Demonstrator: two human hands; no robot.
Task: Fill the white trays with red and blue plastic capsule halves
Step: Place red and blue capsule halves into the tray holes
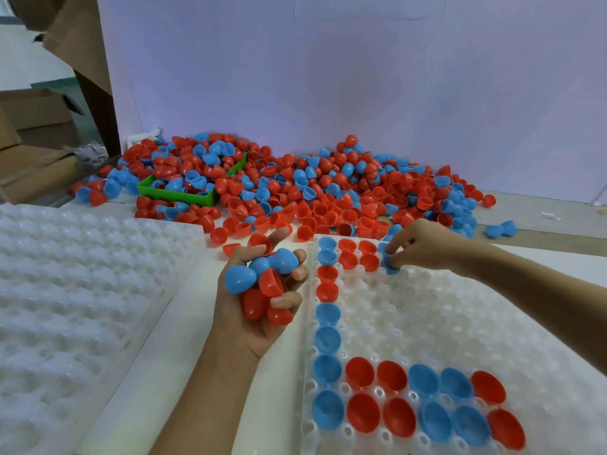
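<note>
A white tray (437, 316) with round pockets lies at the right. Red and blue capsule halves fill its left column, part of its two far rows and part of its two near rows. My right hand (423, 246) pinches a blue half (391, 263) at a pocket in the tray's second far row. My left hand (262, 300), palm up beside the tray's left edge, grips a bunch of capsule halves (262, 279), both red and blue. A big loose pile of red and blue halves (328, 188) lies behind the tray.
A second white tray (75, 284) with bare pockets lies at the left. A green bin (184, 193) full of halves sits in the pile. Cardboard boxes (36, 136) stand at the far left. A pale wall (361, 77) closes the back.
</note>
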